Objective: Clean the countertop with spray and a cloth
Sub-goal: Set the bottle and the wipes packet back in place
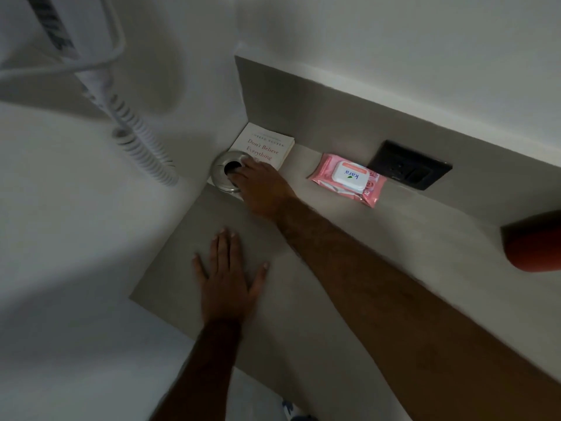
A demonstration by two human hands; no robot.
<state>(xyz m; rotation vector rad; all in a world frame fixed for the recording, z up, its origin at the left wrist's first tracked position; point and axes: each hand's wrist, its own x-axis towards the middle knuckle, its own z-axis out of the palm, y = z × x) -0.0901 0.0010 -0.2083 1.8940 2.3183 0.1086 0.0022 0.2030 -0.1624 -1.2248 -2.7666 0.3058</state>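
Note:
A grey countertop (349, 238) runs along a white wall into a corner. My left hand (229, 281) lies flat on it near the front edge, fingers spread, holding nothing. My right hand (261, 186) reaches across to the corner and grips the rim of a round steel container (223, 168) with a dark hole in its lid. No spray bottle or cloth is in view.
A white paperback book (267, 144) lies in the corner behind the steel container. A pink pack of wet wipes (349, 177) lies on the counter by a black wall socket (409, 168). An orange object (534, 244) is at the right edge. A coiled white cord (142, 147) hangs at left.

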